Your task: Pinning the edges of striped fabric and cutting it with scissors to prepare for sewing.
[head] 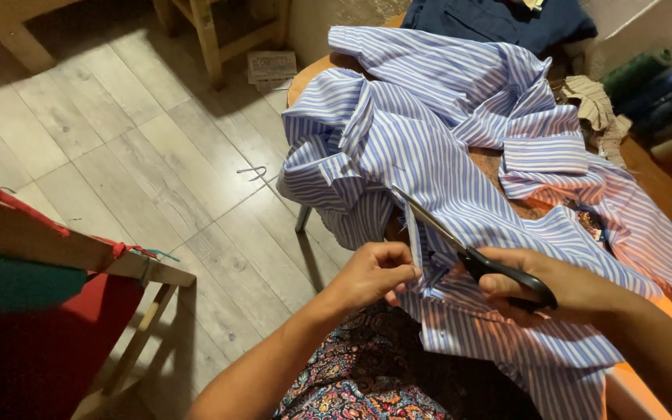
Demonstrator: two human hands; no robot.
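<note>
A blue-and-white striped shirt (437,132) lies bunched over a small wooden table (305,78) and hangs down toward my lap. My left hand (371,274) pinches a narrow strip of the shirt's edge between thumb and fingers. My right hand (554,284) grips black-handled scissors (468,249), whose blades point up and to the left across the fabric, just right of the pinched edge. A dark floral-patterned garment (367,373) covers my lap below both hands.
A dark blue folded cloth (499,19) sits at the table's far side. Thread cones (663,97) stand at the right. A wooden frame with red and green fabric (33,311) is at the left. Wooden furniture legs (208,39) and a small box (271,68) stand on the plank floor.
</note>
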